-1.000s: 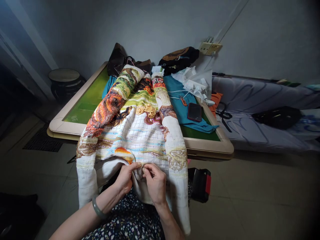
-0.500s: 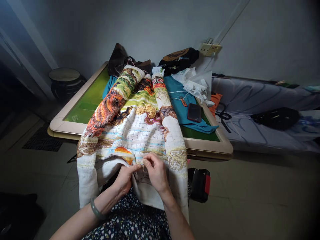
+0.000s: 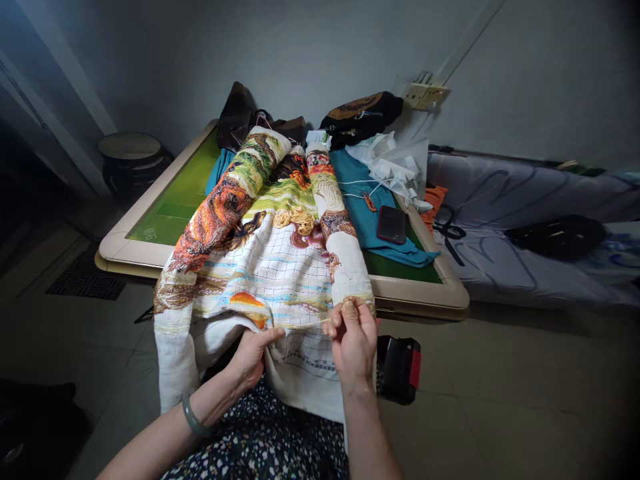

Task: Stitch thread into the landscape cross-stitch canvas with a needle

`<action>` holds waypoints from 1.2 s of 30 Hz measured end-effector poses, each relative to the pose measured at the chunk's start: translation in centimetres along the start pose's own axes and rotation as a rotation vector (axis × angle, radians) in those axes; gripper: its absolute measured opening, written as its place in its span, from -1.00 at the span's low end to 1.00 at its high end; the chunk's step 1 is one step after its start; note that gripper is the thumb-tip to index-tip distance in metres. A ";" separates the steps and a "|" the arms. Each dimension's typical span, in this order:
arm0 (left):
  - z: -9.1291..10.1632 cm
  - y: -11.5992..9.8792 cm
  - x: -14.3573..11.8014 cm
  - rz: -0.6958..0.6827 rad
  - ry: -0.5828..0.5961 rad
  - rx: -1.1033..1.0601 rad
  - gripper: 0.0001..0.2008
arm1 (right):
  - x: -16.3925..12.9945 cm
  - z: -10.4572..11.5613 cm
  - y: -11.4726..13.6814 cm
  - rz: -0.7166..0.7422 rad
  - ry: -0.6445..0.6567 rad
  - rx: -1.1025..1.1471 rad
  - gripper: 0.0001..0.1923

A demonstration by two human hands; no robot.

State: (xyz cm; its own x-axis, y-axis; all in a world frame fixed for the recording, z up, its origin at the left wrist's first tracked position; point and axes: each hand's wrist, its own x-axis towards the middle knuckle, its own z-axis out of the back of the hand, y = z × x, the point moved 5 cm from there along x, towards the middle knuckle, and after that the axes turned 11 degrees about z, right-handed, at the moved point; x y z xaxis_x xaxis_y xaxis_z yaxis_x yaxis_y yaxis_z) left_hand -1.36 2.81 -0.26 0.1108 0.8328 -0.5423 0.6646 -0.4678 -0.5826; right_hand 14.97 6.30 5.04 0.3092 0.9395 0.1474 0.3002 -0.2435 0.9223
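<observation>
While the cloth (image 3: pixel 280 267) hangs from the green tabletop (image 3: pixel 165 207) down onto the lap, the left hand (image 3: pixel 250 357) pinches its lower fold and the right hand (image 3: pixel 353 333) pinches something thin at the right roll, too small to make out. It's gridded white canvas, stitched in orange and green. A phone (image 3: pixel 391 224) lies on teal fabric (image 3: pixel 363 207) just beside it, bags (image 3: pixel 360 117) behind, a black-red case (image 3: pixel 400 370) on the floor.

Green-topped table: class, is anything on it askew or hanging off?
Yes. The white gridded cross-stitch cloth spills over the beige-rimmed green table's near edge; the teal cloth's corner nears the right rim.
</observation>
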 end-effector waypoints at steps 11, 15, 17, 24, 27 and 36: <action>-0.1 0.1 -0.1 -0.014 0.011 0.031 -0.64 | -5.5 -1.3 -2.3 0.026 0.479 -0.621 -0.79; -0.1 0.0 -0.1 -0.014 0.019 0.034 -0.70 | -5.4 -1.8 -2.0 0.083 0.486 -0.660 -0.77; -0.1 0.0 -0.1 -0.009 0.013 0.022 -0.70 | -5.3 -1.9 -1.9 0.107 0.486 -0.667 -0.77; 0.0 0.1 -0.1 0.001 -0.001 -0.020 -0.68 | -5.3 -2.2 -1.6 0.197 0.482 -0.754 -0.77; 0.2 0.2 0.0 0.008 -0.009 -0.004 -0.72 | -5.6 -2.5 -1.8 0.213 0.440 -0.798 -0.78; 0.2 0.3 -0.1 0.048 -0.098 0.028 -0.75 | -6.5 -2.4 -3.5 -0.001 0.372 -0.618 -0.85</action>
State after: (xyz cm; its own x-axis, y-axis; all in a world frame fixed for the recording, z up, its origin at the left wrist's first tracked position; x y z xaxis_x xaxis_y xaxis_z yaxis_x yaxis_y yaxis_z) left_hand -1.28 2.57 -0.52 0.0680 0.7772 -0.6256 0.6396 -0.5152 -0.5705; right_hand 9.79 1.62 1.73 -0.0517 0.9862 0.1572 -0.2995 -0.1654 0.9397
